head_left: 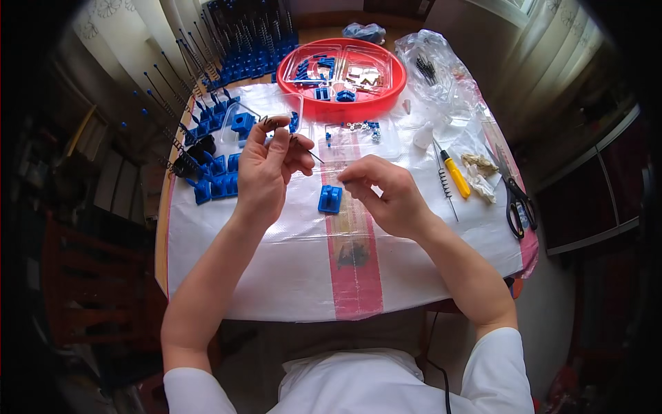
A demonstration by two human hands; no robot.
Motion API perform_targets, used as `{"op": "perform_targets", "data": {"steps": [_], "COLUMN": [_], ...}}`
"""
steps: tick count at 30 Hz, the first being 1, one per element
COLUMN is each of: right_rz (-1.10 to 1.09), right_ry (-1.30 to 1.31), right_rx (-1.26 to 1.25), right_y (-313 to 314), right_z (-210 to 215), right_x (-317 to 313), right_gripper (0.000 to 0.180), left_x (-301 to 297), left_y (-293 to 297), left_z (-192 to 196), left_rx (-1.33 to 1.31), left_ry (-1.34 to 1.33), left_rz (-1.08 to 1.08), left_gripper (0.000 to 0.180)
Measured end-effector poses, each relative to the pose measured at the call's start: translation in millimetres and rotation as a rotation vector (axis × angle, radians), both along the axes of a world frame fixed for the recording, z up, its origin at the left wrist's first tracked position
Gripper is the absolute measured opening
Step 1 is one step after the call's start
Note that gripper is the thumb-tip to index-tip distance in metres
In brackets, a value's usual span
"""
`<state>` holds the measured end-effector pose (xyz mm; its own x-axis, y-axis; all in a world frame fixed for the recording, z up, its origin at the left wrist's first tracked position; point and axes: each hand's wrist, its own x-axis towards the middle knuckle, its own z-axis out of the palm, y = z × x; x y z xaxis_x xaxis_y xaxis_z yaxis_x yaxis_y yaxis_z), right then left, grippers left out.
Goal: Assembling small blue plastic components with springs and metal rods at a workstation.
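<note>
My left hand [270,164] is closed around a thin dark rod with a coiled spring [265,120] on it. The rod's bare end [316,157] points down to the right, toward my other hand. Just right of that tip, my right hand [386,193] pinches something small and dark between thumb and forefinger, too small to name. On the table below, between the hands, sits a small blue plastic base [329,199] with a raised middle. Behind my left hand, a clear plastic tray [293,103] holds blue blocks, partly hidden by my fingers.
A red basin [314,105] holds clear boxes of blue and brass-coloured parts. Another clear tray [389,141] has small metal pieces. To the right lie a yellow-handled screwdriver [456,178], a loose spring rod [445,185], scissors [517,200] and a plastic bag [441,55]. Blue bases with upright spring rods [252,65] line the far left.
</note>
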<state>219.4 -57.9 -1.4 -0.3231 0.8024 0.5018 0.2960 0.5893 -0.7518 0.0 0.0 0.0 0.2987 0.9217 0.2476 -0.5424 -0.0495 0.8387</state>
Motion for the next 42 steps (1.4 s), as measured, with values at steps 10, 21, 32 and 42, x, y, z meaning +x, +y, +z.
{"op": "perform_targets", "data": {"steps": [10,21,32,42], "right_rz": [-0.152,-0.135,-0.085,-0.018], "right_ry": [0.321,0.335,0.38,0.46], "right_rx": [-0.095,-0.178,-0.249,-0.396], "right_y": [4.8,0.3,-0.2,2.0], "right_z": [-18.2,-13.9,-12.4,-13.3], "right_x": [-9.1,-12.1,-12.9,-10.9], "right_gripper": [0.014,0.018,0.016,0.016], "left_x": [11.2,11.6,9.9,9.8], "left_y": [-14.1,-18.9,-19.4,-21.9], "left_z": [-11.8,-16.9,-15.8,-13.2], "left_rx": [0.022,0.003,-0.003,0.089], "left_ry": [-0.163,-0.162,-0.197,-0.114], "left_rz": [-0.067,-0.128,-0.184,-0.155], "left_gripper": [0.02,0.022,0.021,0.021]}}
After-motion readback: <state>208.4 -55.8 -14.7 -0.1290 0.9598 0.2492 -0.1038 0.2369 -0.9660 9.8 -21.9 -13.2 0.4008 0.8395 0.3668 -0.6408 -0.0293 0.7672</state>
